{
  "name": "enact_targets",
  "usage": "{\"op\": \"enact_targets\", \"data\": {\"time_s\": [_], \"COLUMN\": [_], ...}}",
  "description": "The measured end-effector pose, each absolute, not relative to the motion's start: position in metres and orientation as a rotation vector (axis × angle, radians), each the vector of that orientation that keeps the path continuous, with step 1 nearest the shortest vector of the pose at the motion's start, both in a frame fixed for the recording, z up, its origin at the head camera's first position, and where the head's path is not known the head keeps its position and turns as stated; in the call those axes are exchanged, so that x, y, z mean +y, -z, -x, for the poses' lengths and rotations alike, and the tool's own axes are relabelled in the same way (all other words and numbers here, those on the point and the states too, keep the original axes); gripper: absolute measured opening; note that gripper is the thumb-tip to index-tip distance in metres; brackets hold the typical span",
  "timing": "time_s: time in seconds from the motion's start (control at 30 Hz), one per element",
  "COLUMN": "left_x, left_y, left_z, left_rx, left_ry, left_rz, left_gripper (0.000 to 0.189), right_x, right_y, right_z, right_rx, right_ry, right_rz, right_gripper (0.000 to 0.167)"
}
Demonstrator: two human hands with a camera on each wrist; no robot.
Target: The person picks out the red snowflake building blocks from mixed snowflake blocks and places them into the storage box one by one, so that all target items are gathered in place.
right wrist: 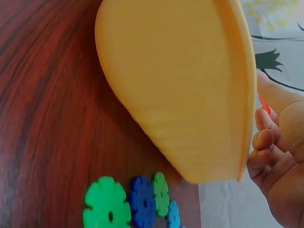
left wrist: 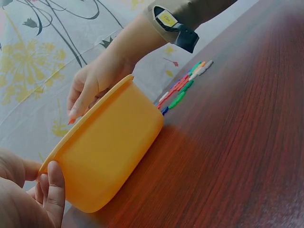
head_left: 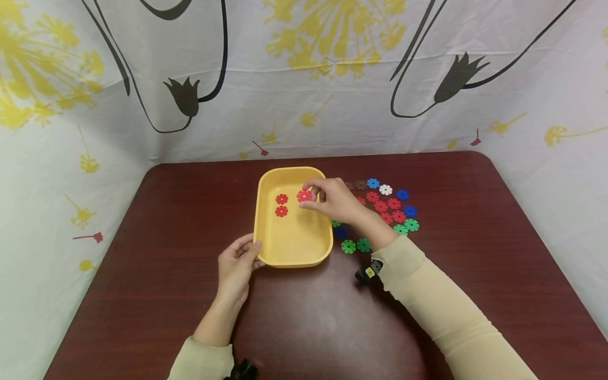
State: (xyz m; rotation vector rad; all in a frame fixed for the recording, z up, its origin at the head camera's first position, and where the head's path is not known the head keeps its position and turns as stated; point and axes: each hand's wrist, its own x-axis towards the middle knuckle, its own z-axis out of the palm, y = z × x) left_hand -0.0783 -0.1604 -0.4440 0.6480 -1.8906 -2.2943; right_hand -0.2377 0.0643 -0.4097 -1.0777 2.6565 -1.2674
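Observation:
A yellow plastic tray [head_left: 294, 248] sits on the table, with two red flower-shaped discs [head_left: 282, 211] lying in its left part. My left hand [head_left: 237, 261] grips the tray's near left corner, thumb on the rim and fingers around the outer wall. Over the tray's far right part, my right hand [head_left: 337, 199] pinches another red notched disc [head_left: 304, 196] between thumb and fingertips. In the left wrist view, that right hand [left wrist: 102, 78] reaches over the rim of the yellow tray [left wrist: 114, 137]. The right wrist view shows a sliver of the red disc [right wrist: 264, 104] at the fingertips.
Right of the tray, more discs are spread on the dark wooden table [head_left: 475, 253]: several red discs [head_left: 381, 206], green discs [head_left: 349, 246], blue discs [head_left: 409, 211] and a white disc [head_left: 386, 189]. The right forearm overlaps part of them. A patterned cloth [head_left: 332, 116] hangs behind the table.

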Motion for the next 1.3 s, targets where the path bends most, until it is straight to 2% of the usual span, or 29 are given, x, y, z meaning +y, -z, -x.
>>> {"op": "enact_targets", "data": {"time_s": [0.8,1.3], "left_x": [-0.162,-0.161], "left_y": [0.444,0.445], "left_z": [0.079,0.079], "left_rx": [-1.891,-1.886], "left_ry": [2.301,2.309], "left_rz": [-0.643,-0.638], "left_gripper": [0.031,0.031], "right_x": [0.022,0.001], "right_y": [0.415,0.423], "right_z": [0.239,0.238], "right_rx": [2.574,2.541], "right_ry": [1.092,0.932], "right_rz": [1.203,1.153], "right_gripper": [0.037,0.026]}}
